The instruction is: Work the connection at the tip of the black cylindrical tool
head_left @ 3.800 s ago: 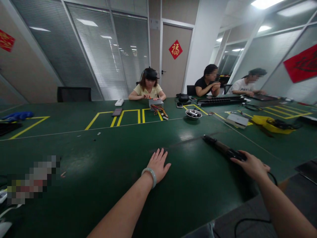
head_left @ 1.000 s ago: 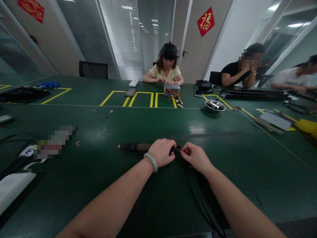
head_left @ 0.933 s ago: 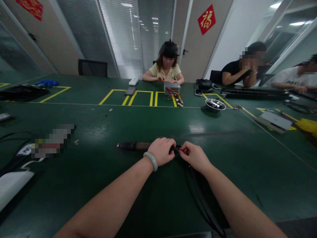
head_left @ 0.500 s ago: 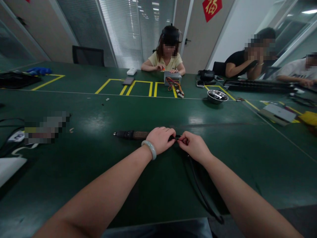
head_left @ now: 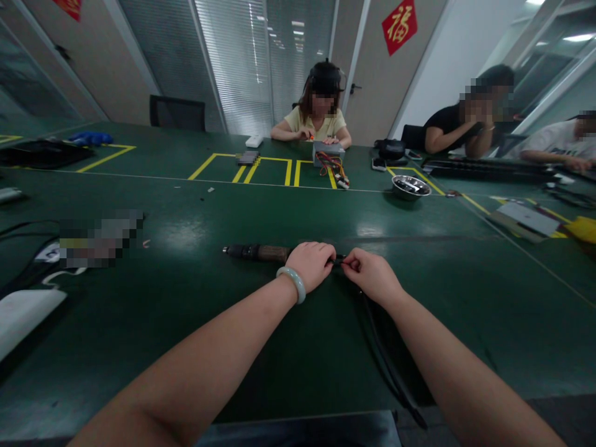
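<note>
On the green table, an electric screwdriver (head_left: 257, 252) lies sideways, its metal tip pointing left. My left hand (head_left: 311, 266), with a pale bangle at the wrist, is closed over the rear end of the screwdriver and hides that end. Just to its right, my right hand (head_left: 370, 273) pinches a thin black piece at the screwdriver's tail; whether it is a plug or bare cord I cannot make out. A black cord (head_left: 379, 347) runs from under my right hand down over the table's near edge.
Across the table a person (head_left: 321, 118) handles a grey metal box (head_left: 328, 153) with coloured wires. A steel bowl (head_left: 410, 187) sits right of it. At the left lie a white object (head_left: 28, 313) and cables. Two more people sit at the right.
A little more of the black piece shows between my hands, as the fingertips have moved slightly apart. The whole view has shifted a little.
</note>
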